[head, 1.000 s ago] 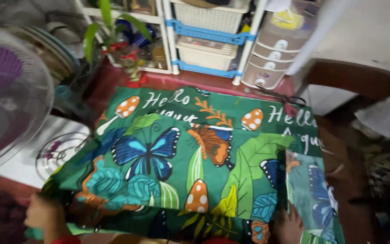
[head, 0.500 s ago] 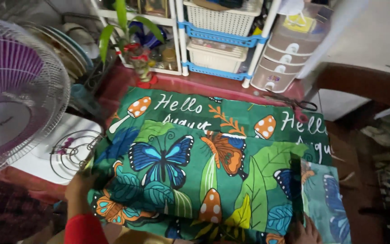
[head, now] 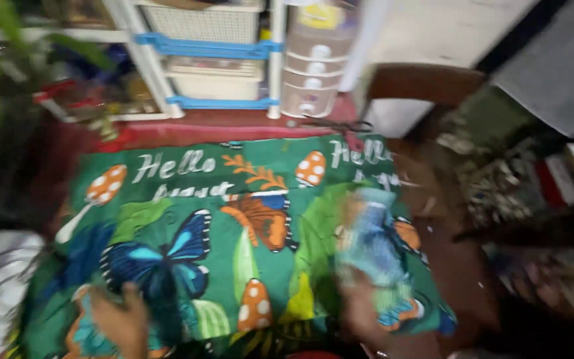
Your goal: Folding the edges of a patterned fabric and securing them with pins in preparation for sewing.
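Observation:
A green fabric (head: 234, 219) printed with butterflies, mushrooms and white lettering lies spread over a red table (head: 234, 127). My left hand (head: 124, 320) rests on the fabric's near left part, next to the blue butterfly, with the fingers apart. My right hand (head: 360, 312) is blurred at the near right. It grips the fabric's right-hand flap (head: 375, 242), which is raised and turned over the spread part. The whole view is motion-blurred.
A white and blue drawer rack (head: 210, 53) and a small translucent drawer tower (head: 313, 60) stand behind the table. Scissors (head: 337, 124) lie at the fabric's far edge. A green plant (head: 8, 40) is far left, a brown chair (head: 426, 83) and floor clutter (head: 513, 193) right.
The view has swung to the right, so the fan has left the picture. My right hand has lifted the fabric's right flap inward. My left hand has moved onto the fabric.

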